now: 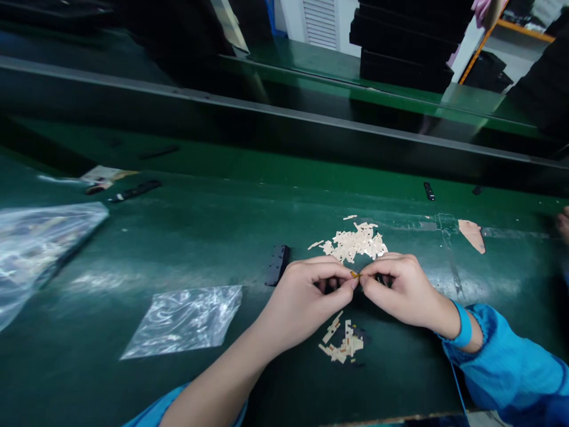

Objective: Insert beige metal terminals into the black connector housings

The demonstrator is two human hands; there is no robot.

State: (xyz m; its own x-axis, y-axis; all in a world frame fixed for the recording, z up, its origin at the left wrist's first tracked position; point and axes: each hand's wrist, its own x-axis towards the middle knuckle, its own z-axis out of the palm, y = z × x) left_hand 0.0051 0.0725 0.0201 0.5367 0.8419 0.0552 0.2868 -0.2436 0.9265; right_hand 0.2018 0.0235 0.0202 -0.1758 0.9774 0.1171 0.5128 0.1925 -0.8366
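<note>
Between my two hands is a small amber-yellow strip point(354, 274), pinched at the fingertips. My left hand point(313, 287) closes thumb and forefinger on its left end. The fingertips of my right hand point(400, 290) meet its other end, and a blue band circles that wrist. Just beyond the hands lies a loose heap of thin cream-coloured pieces point(358, 240). Nearer to me is a smaller pile of cream pieces point(342, 347), with some amber and dark bits among them. A black block-shaped part point(277, 265) stands beside my left hand.
A flat see-through plastic bag point(184, 320) lies left of my forearm, and a larger filled bag point(40, 249) is farther left. A tan piece point(472, 235) and a small black part point(429, 191) lie to the right. A raised ledge point(267, 112) crosses behind the green bench. Another person's hand shows at the right edge.
</note>
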